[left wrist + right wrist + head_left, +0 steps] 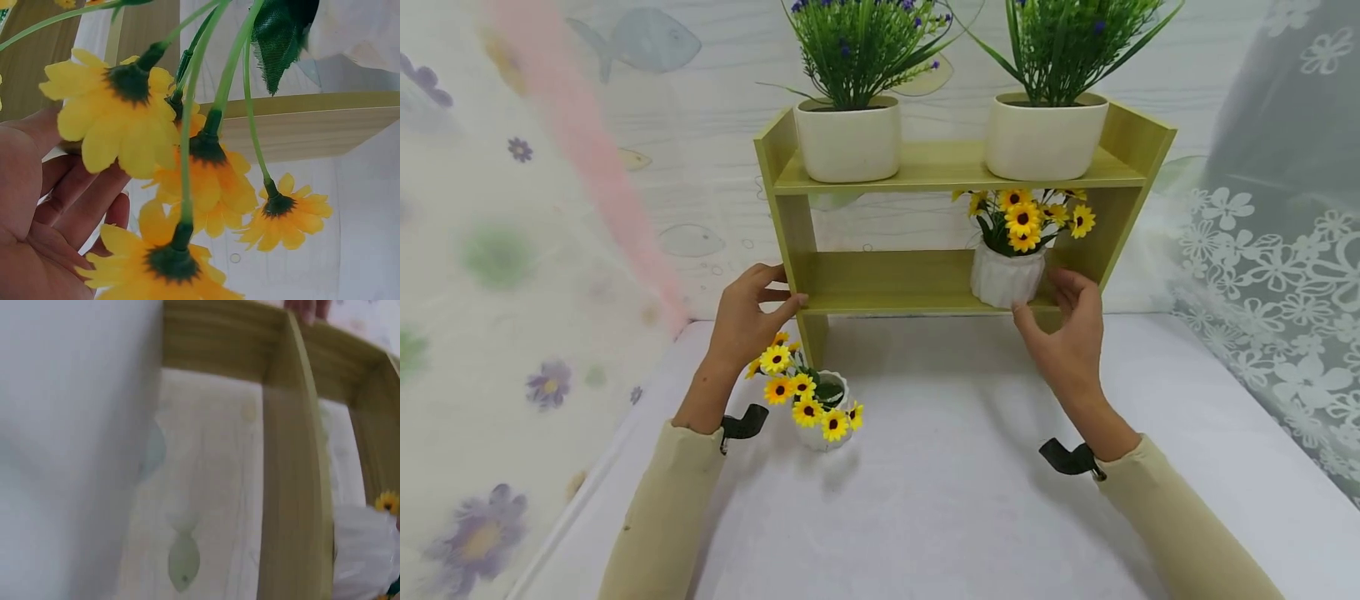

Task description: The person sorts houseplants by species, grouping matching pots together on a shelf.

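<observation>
A wooden two-tier shelf (887, 279) stands on the table. My left hand (745, 312) holds its left side panel, thumb on the front edge and fingers at the outer side. On the lower tier, toward the right end, sits a white ribbed flowerpot (1006, 279) with yellow daisy-like flowers. My right hand (1070, 333) grips this pot, thumb at its front base and fingers at its right side. In the left wrist view, yellow flowers (119, 106) partly cover the left hand (37, 206). The right wrist view shows the white pot (365, 547), with the right hand mostly out of frame.
Another white pot of yellow flowers (823, 437) stands on the white table (940, 500), near the left forearm. Two larger white planters, left (848, 146) and right (1045, 142), hold purple-flowered grass on the top tier. Patterned curtains hang behind and at both sides.
</observation>
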Demonstrator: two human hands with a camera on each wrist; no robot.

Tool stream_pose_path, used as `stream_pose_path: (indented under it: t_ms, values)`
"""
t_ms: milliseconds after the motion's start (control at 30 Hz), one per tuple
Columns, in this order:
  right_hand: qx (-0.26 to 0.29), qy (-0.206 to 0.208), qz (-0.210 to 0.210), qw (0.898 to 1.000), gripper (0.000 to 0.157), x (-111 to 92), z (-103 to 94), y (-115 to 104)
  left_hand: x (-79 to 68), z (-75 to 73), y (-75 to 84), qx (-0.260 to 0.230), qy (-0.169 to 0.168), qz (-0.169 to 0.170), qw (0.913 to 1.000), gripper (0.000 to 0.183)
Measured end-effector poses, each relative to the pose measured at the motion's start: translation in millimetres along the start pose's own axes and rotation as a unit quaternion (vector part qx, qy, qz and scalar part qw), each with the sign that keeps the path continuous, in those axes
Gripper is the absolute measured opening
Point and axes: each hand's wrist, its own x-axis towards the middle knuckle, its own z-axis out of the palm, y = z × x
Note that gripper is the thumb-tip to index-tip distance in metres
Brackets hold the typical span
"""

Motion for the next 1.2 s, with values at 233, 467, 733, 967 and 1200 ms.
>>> stream_pose_path:
  t_ms: [233, 467, 733, 967, 1200]
  values:
    - [0.010, 0.026, -0.034, 0.999, 0.038, -33.3, 20.3, -11.7, 1.0, 1.7, 0.1, 0.001, 0.000, -0.002, 1.0000, 0.049]
    - [0.003, -0.088, -0.059, 0.994, 0.033, -65.3, 56.2, -12.3, 2.3, 2.1, 1.8, 0.004, 0.001, -0.005, 1.0000, 0.048]
    - [-0.015, -0.270, -0.074, 0.960, 0.056, -85.5, 95.9, -12.6, -0.2, 2.4, -2.8, 0.000, 0.001, 0.001, 1.0000, 0.049]
    - [-0.010, -0.415, -0.065, 0.907, 0.084, -92.4, 128.9, -14.5, -2.2, 2.4, -5.2, -0.005, 0.003, 0.005, 1.0000, 0.049]
    - [0.003, -0.457, -0.045, 0.888, 0.095, -90.4, 151.3, -7.8, -0.4, 2.8, -4.3, -0.007, 0.003, 0.010, 0.9999, 0.050]
